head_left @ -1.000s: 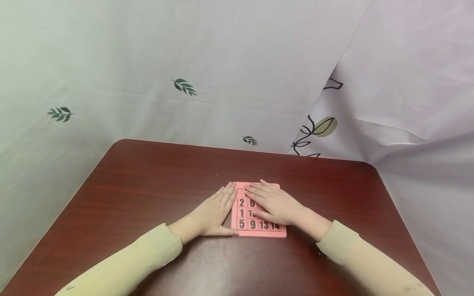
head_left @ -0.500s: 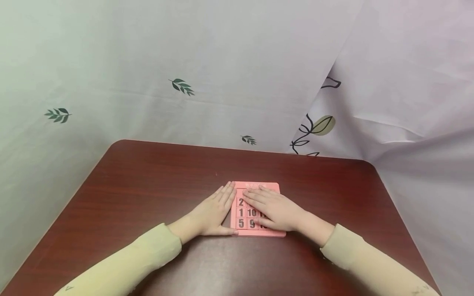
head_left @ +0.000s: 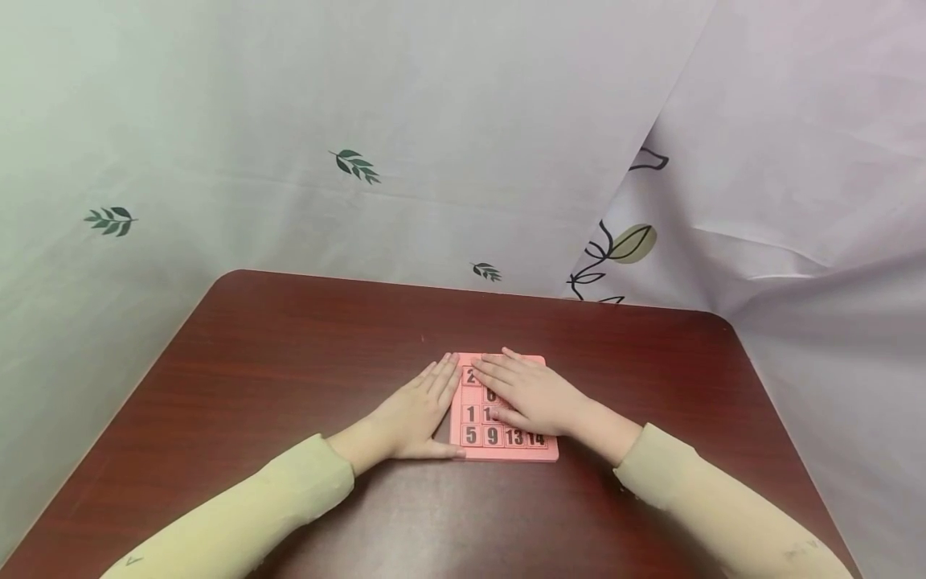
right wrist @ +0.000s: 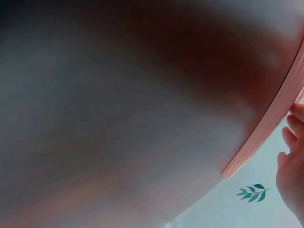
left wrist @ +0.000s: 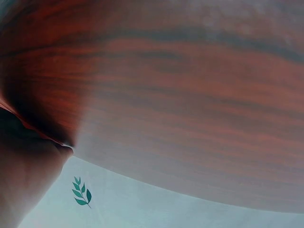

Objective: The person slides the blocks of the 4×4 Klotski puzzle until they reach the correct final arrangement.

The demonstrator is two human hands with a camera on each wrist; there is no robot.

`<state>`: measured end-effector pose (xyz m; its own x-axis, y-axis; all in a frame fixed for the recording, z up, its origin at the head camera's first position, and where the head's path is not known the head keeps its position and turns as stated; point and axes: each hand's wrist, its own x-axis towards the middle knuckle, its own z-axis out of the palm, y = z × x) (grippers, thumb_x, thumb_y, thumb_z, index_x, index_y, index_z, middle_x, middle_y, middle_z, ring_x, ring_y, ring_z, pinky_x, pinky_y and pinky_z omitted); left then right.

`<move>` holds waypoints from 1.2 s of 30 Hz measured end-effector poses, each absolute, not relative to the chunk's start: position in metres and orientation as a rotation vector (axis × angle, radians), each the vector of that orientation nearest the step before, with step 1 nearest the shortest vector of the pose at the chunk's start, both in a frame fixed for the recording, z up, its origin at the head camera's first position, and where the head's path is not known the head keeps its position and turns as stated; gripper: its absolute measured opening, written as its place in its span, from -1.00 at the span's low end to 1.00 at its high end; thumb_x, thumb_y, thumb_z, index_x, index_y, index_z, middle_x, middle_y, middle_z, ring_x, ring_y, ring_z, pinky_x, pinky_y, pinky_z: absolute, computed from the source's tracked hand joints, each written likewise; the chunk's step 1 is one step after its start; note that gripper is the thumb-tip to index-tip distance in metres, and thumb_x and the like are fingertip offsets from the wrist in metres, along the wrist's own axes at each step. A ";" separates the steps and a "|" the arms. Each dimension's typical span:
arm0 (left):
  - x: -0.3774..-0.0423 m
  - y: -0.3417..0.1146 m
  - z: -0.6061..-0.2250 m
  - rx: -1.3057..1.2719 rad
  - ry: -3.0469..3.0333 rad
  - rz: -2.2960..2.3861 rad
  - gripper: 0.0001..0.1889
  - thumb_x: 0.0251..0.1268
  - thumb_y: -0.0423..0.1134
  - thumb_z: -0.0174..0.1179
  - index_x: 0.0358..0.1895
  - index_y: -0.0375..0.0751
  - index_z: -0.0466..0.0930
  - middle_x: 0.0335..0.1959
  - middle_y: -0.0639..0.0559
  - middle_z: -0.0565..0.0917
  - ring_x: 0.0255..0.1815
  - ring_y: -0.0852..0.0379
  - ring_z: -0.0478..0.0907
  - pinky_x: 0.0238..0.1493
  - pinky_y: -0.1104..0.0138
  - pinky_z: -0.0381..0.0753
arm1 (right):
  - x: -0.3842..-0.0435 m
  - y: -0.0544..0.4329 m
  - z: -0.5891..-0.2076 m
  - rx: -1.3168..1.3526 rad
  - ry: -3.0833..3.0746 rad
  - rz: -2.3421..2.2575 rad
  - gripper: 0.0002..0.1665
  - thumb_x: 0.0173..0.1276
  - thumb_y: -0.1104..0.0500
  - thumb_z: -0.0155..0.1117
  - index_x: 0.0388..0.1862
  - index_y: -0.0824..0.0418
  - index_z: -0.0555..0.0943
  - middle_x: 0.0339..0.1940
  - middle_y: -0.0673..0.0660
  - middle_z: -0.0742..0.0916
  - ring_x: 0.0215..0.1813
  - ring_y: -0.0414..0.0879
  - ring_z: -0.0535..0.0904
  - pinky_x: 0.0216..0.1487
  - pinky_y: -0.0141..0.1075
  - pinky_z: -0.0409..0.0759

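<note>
A pink number slide puzzle (head_left: pixel 506 453) lies flat on the dark red-brown table (head_left: pixel 325 354). My left hand (head_left: pixel 412 414) lies along its left side, straight fingers at the upper left edge and thumb at the lower left corner. Over the upper right of the puzzle rests my right hand (head_left: pixel 538 396), fingers stretched across the tiles and hiding several of them. The 2 tile (head_left: pixel 470 376) sits in the top row by the fingertips, with a blank slot below it. Tiles 1, 5, 9, 13 and 14 show lower down. In the right wrist view the puzzle's side (right wrist: pixel 266 128) runs beside the fingers.
Pale curtains (head_left: pixel 434 96) with leaf prints hang behind the table and at both sides. The table's far edge runs close to the back curtain. Both forearms in light sleeves (head_left: pixel 239 507) lie across the near part of the table.
The 2 tile has moved up from the second row to the top row. My right hand slid toward me, then back up the puzzle. The left hand has stayed in place.
</note>
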<state>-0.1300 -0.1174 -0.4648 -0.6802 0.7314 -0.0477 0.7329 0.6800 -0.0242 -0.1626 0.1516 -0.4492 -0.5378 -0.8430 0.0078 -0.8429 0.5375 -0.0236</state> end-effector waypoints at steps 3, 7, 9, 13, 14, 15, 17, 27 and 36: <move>-0.130 -0.117 -0.463 1.245 2.849 -0.059 0.28 0.31 0.61 0.04 0.66 -0.52 0.04 0.72 -0.45 0.05 0.77 -0.28 0.01 0.77 0.00 0.13 | -0.164 0.150 -0.447 -1.487 2.764 -0.041 -0.19 0.64 -0.20 0.09 0.68 0.20 0.32 0.71 0.13 0.39 0.74 0.02 0.26 0.79 0.02 0.11; -0.129 -0.117 -0.462 1.247 2.848 -0.060 0.28 0.31 0.60 0.05 0.66 -0.53 0.05 0.71 -0.47 0.05 0.77 -0.29 0.01 0.77 0.01 0.14 | -0.158 0.149 -0.444 -1.473 2.757 -0.057 -0.17 0.64 -0.21 0.09 0.69 0.21 0.30 0.72 0.13 0.37 0.75 0.02 0.23 0.79 0.02 0.11; -0.129 -0.117 -0.462 1.249 2.847 -0.061 0.28 0.31 0.60 0.05 0.65 -0.53 0.05 0.71 -0.48 0.05 0.77 -0.29 0.01 0.76 0.00 0.14 | -0.152 0.150 -0.444 -1.487 2.748 -0.065 -0.17 0.63 -0.21 0.10 0.69 0.20 0.30 0.72 0.12 0.38 0.75 0.02 0.23 0.78 0.02 0.14; -0.129 -0.117 -0.462 1.252 2.845 -0.065 0.28 0.31 0.60 0.05 0.65 -0.55 0.05 0.71 -0.49 0.03 0.77 -0.31 0.01 0.76 0.00 0.14 | -0.137 0.153 -0.444 -1.548 2.719 -0.071 -0.18 0.63 -0.20 0.12 0.69 0.17 0.32 0.71 0.09 0.39 0.73 0.01 0.27 0.75 0.03 0.23; -0.129 -0.117 -0.463 1.250 2.844 -0.069 0.28 0.31 0.60 0.04 0.65 -0.55 0.04 0.71 -0.49 0.02 0.77 -0.31 0.01 0.76 0.00 0.13 | -0.133 0.154 -0.444 -1.571 2.714 -0.071 -0.19 0.63 -0.20 0.12 0.68 0.16 0.32 0.71 0.08 0.40 0.73 0.01 0.28 0.74 0.02 0.24; -0.129 -0.117 -0.463 1.249 2.843 -0.074 0.28 0.31 0.60 0.04 0.65 -0.55 0.04 0.71 -0.50 0.02 0.77 -0.31 0.00 0.77 0.00 0.13 | -0.129 0.155 -0.444 -1.601 2.709 -0.071 -0.19 0.62 -0.21 0.13 0.68 0.16 0.33 0.70 0.08 0.41 0.72 0.01 0.30 0.73 0.02 0.27; -0.130 -0.117 -0.463 1.255 2.846 -0.072 0.28 0.31 0.59 0.05 0.64 -0.56 0.05 0.70 -0.50 0.03 0.76 -0.31 0.02 0.76 -0.01 0.15 | -0.124 0.157 -0.446 -1.660 2.700 -0.067 -0.20 0.63 -0.23 0.12 0.67 0.15 0.35 0.69 0.08 0.44 0.70 0.00 0.33 0.71 0.01 0.30; -0.130 -0.118 -0.464 1.246 2.848 -0.073 0.28 0.31 0.60 0.04 0.66 -0.53 0.04 0.72 -0.47 0.03 0.77 -0.29 0.00 0.77 0.01 0.12 | -0.126 0.153 -0.447 -1.595 2.704 -0.027 -0.20 0.64 -0.22 0.08 0.68 0.15 0.33 0.70 0.08 0.42 0.71 -0.01 0.31 0.74 -0.03 0.26; -0.130 -0.117 -0.464 1.250 2.853 -0.073 0.28 0.30 0.60 0.04 0.66 -0.53 0.04 0.71 -0.47 0.04 0.77 -0.29 0.00 0.77 0.01 0.13 | -0.132 0.148 -0.445 -1.487 2.698 -0.085 -0.20 0.67 -0.22 0.03 0.70 0.16 0.28 0.75 0.08 0.32 0.76 0.00 0.20 0.77 0.00 0.17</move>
<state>-0.1302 -0.1170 -0.4640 -0.6780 0.7338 -0.0424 0.7350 0.6773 -0.0328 -0.1322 0.1482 -0.4450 -0.5333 -0.8455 -0.0257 -0.8423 0.5335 -0.0769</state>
